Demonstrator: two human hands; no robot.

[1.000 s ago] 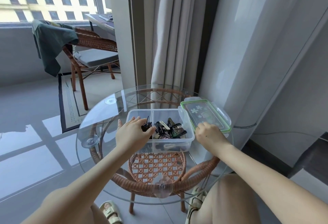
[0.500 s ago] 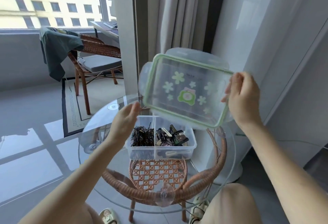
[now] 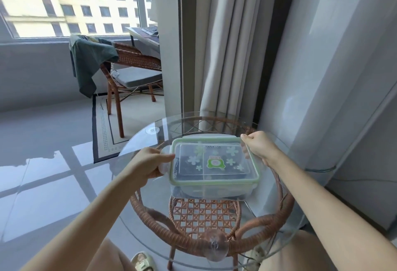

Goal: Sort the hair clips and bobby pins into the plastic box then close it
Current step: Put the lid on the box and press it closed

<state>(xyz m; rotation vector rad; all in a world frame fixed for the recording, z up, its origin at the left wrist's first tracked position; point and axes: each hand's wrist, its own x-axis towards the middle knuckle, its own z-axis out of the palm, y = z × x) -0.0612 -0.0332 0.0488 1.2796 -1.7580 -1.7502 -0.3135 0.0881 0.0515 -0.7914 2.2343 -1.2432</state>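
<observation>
The box (image 3: 211, 187) sat at the centre of the glass table (image 3: 137, 202), with the lid (image 3: 213, 162) laid over it and dark clips showing dimly through the plastic. The left hand (image 3: 148, 166) was closed on the lid's flap at 9 o'clock; the right hand (image 3: 256, 147) pinched the corner at 2 o'clock. The rim looked not yet pressed home, and no latch seemed snapped. Pressing one side first could tip the lid askew, and a hard push might slide the box across the slick glass towards the edge.
</observation>
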